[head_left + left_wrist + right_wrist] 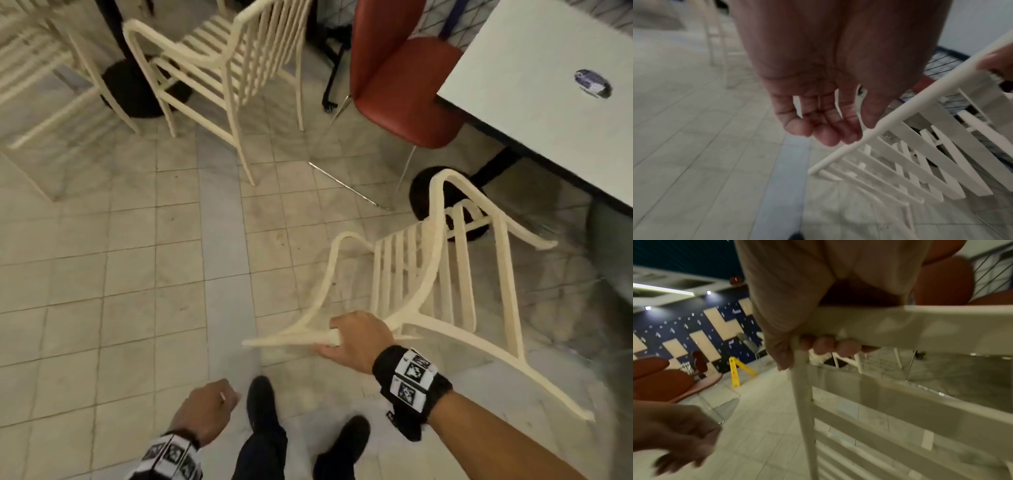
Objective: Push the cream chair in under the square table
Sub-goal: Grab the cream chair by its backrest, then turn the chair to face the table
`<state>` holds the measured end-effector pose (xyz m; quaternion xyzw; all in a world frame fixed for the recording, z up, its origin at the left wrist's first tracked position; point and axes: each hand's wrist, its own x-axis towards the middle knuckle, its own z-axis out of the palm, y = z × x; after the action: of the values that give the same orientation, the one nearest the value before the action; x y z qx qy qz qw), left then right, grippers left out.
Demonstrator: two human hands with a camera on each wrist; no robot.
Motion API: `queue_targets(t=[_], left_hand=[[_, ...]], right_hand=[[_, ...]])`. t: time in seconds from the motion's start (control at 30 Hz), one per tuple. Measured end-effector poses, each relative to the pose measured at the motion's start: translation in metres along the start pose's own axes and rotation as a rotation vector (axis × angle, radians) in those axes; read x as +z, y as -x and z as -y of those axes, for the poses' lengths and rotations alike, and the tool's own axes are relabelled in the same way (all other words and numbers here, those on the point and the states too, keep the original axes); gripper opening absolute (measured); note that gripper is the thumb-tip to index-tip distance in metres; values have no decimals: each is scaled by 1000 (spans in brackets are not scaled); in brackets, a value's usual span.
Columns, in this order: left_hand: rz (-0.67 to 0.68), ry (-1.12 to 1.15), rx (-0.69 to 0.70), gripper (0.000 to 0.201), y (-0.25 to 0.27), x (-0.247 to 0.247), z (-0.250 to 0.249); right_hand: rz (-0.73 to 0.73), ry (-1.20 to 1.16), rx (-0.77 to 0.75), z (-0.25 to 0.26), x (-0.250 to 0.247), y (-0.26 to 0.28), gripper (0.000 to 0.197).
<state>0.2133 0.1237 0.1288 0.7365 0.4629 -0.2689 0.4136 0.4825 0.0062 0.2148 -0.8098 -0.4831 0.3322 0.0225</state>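
Right hand [354, 337] clamped on the top rail of the cream chair [428, 274], lower right of frame, tipped back. Seat pointing toward the square worktop [548, 113], upper right. Left hand [205, 407] loosely curled, empty, farther off.

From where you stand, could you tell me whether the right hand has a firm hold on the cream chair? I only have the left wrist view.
Observer: Yes. The right wrist view shows the right hand gripping the top rail of the cream chair, with its fingers curled under the rail.
Operator: Thank you. Where is the square table?
Observer: In the head view the square table is ahead on the right, and its round black base is just beyond the chair.
Operator: Is anything else close by there?
Observer: A red chair stands at the table's left edge.
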Motion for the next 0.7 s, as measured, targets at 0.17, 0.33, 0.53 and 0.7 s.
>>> queue_targets(t=[0.17, 0.33, 0.53, 0.7], left_hand=[[-127, -214, 299, 17, -10, 1, -128], [-114, -576, 599, 62, -2, 65, -245], [0, -694, 635, 14, 7, 128, -329], [168, -750, 682, 26, 20, 155, -378]], right_hand=[[-138, -101, 87, -86, -58, 130, 43], [-245, -127, 269, -180, -73, 257, 24], [-186, -63, 444, -265, -65, 354, 27], [-27, 250, 587, -279, -63, 367, 9]])
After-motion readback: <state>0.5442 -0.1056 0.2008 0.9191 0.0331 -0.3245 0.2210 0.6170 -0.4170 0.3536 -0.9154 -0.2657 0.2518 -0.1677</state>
